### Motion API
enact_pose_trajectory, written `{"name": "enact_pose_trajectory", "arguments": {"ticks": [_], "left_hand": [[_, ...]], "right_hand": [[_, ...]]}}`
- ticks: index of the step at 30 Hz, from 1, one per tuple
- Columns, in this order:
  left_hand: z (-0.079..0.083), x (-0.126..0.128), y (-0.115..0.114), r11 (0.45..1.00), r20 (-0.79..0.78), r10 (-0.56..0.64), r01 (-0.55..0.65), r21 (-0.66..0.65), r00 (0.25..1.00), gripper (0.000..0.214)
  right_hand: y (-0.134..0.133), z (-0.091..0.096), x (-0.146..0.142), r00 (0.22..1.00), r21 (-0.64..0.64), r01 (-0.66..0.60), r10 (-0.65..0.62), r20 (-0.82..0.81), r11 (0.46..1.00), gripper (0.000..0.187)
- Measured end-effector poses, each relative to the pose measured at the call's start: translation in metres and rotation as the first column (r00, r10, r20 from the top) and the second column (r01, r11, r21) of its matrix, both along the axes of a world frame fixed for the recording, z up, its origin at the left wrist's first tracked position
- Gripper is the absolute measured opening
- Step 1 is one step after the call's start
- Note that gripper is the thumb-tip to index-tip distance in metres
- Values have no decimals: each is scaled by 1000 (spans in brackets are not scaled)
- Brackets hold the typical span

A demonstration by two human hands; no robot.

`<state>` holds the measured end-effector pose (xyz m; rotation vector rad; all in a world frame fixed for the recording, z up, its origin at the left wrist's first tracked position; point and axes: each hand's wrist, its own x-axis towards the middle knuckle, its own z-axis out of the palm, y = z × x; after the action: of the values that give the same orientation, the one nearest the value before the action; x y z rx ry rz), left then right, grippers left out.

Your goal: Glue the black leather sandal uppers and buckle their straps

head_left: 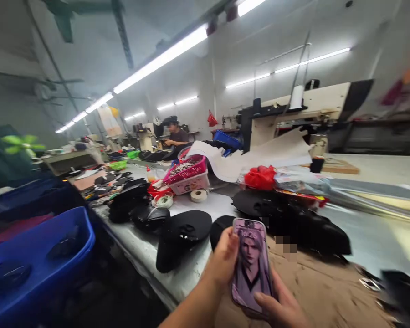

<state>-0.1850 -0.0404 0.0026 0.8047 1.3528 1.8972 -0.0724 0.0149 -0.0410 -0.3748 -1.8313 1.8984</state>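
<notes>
I hold a smartphone [251,269] upright near the bottom middle; its case shows a drawn figure on a purple ground. My left hand [222,262] wraps its left edge, thumb on the side. My right hand [282,307] cups it from below and right, thumb resting on the lower part. Just beyond the phone, black cut shoe pieces [184,230] lie in piles on the worktable [146,248]. A brown sheet [328,287] lies under my hands.
A blue bin [37,264] with dark pieces stands at the left. A pink basket [187,171], tape rolls [198,195], red cloth [259,177] and white paper clutter the table. A sewing machine [307,114] stands at the back right. Another person [175,134] sits far back.
</notes>
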Motion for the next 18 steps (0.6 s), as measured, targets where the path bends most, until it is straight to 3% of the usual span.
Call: {"name": "enact_pose_trajectory", "arguments": {"ticks": [1, 3, 5, 12, 18], "left_hand": [[0, 3, 0, 1000, 34, -23, 23, -5, 999, 69], [4, 8, -2, 999, 75, -34, 36, -23, 997, 69], [9, 13, -6, 999, 73, -26, 28, -29, 997, 70], [12, 30, -18, 992, -67, 38, -46, -116, 997, 72], [6, 32, -18, 992, -69, 59, -67, -107, 996, 69]], "right_hand": [[0, -1, 4, 1000, -101, -10, 9, -13, 995, 60], [0, -1, 10, 991, -384, -108, 69, -115, 917, 72], [0, 3, 14, 983, -504, -140, 60, -171, 852, 72], [-5, 9, 23, 986, -460, -51, -29, -166, 886, 59], [-9, 10, 29, 982, -466, -20, -70, -175, 885, 56]]}}
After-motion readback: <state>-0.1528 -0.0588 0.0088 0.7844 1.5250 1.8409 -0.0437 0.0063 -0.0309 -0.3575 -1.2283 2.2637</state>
